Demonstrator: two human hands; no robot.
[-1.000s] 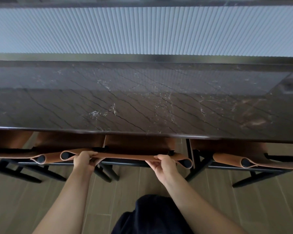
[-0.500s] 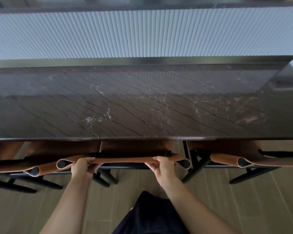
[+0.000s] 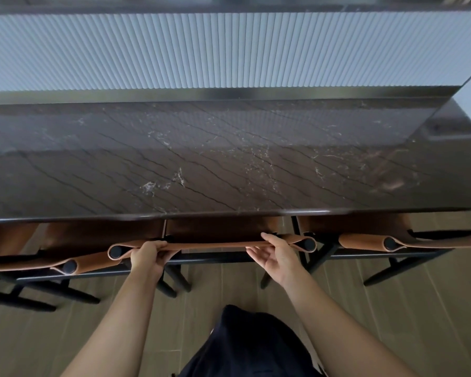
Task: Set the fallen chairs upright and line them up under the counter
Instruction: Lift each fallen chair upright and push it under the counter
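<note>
Left hand [image 3: 147,257] curls fingers round the tan back of the upright middle chair [image 3: 212,244] (black frame); right hand [image 3: 279,258] seemingly pinches it.

Pale fluted wall panel [image 3: 229,50] beyond; wood-look plank floor [image 3: 65,336] below; soft, cool light.

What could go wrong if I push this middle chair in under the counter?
The middle chair has its backrest end very close to the left chair; a crooked push could knock them together. The left hand and right hand grip the backrest just short of the counter edge, so they might get caught there.
</note>
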